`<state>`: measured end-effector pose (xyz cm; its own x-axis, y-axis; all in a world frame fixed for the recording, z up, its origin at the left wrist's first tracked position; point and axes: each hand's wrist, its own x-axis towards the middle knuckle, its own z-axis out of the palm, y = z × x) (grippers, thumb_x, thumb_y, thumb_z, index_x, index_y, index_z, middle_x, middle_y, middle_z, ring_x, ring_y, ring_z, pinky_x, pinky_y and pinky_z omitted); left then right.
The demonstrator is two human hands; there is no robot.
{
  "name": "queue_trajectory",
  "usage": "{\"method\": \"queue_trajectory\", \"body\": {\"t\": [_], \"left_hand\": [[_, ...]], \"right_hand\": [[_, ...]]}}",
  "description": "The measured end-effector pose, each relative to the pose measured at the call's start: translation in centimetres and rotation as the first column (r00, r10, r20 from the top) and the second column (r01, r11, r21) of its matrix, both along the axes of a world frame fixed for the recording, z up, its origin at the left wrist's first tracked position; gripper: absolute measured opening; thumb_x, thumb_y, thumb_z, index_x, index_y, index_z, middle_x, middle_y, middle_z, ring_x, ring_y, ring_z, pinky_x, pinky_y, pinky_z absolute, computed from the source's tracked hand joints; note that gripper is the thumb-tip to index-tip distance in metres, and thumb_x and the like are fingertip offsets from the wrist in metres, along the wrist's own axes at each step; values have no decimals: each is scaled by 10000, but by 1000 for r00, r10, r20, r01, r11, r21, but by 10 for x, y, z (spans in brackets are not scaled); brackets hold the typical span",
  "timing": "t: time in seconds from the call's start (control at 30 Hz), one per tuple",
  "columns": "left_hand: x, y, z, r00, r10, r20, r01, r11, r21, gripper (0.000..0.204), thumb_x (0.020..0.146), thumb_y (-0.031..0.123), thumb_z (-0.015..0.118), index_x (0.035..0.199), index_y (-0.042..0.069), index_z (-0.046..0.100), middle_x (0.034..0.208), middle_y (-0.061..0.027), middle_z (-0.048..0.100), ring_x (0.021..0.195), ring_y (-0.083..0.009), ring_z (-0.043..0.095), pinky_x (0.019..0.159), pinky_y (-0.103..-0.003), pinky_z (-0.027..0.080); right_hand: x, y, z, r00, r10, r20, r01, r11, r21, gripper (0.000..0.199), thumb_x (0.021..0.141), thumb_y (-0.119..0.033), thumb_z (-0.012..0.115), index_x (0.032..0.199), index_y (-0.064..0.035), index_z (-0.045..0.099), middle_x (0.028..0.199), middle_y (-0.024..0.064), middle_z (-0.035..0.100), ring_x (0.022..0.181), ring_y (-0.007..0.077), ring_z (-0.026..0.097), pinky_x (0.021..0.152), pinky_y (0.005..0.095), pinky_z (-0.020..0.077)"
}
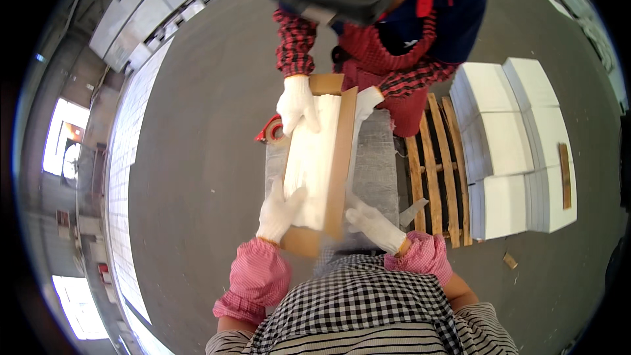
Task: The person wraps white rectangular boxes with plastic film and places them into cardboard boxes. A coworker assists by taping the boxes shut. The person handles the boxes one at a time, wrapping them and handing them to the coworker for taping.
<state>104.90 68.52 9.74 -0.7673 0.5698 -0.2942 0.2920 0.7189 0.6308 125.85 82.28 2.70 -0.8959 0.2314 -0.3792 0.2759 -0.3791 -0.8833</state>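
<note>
A long cardboard box [342, 151] with raised flaps lies lengthwise in front of me, filled with a white, long, flat-topped load [311, 164]. My left hand [279, 212], in a white glove, rests at the near left edge with fingers apart, touching the white load. Beside the near right side of the box is my right hand [374, 225], gloved too, its fingers stretched toward the cardboard. Whether it touches the box is unclear. Across from me, a co-worker's gloved hand [298, 105] lies over the far left of the load; the co-worker's other hand [367, 102] is at the far right side.
The box is on a grey, film-covered work surface [380, 158]. A red tape dispenser [271, 130] sits by its left edge. To the right, stacks of white slabs [506, 144] stand by a wooden pallet [430, 171]. A small scrap [510, 261] lies on the floor.
</note>
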Motion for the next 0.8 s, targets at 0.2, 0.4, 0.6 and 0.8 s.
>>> {"method": "queue_trajectory", "body": {"t": [0.2,0.4,0.6,0.8], "left_hand": [[-12,-20,-13,858,64,509,-298,870,393,502,1130,252,544,1543,-30,510,1420,-121,664,1253,-202,643,1096,-331,499],[-30,-50,-24,516,-40,855,-621,670,406,502,1158,362,464,1496,6,567,1475,-140,617,1358,-251,588,1157,-404,478],[17,-113,-95,839,-51,542,-123,952,280,528,1090,165,608,1587,40,478,1507,-113,601,1366,-227,579,1124,-360,487],[26,-74,-36,668,-192,719,-284,828,484,737,1002,307,757,1608,28,443,1497,-104,593,1333,-208,581,1075,-361,511]], "right_hand": [[-42,-2,66,950,-37,309,-154,807,570,732,967,-608,651,1235,71,712,1138,370,718,1120,533,686,989,497,543],[-32,6,25,976,-205,69,199,976,93,319,1027,-188,699,1173,92,743,1045,67,766,923,120,681,781,299,541],[-15,11,24,977,-210,33,200,962,188,293,1036,-192,693,1158,69,748,1008,26,735,925,102,635,785,288,515],[-16,15,23,983,-185,11,181,970,160,243,1046,-182,680,1100,46,746,978,-16,697,882,87,590,781,292,500]]}}
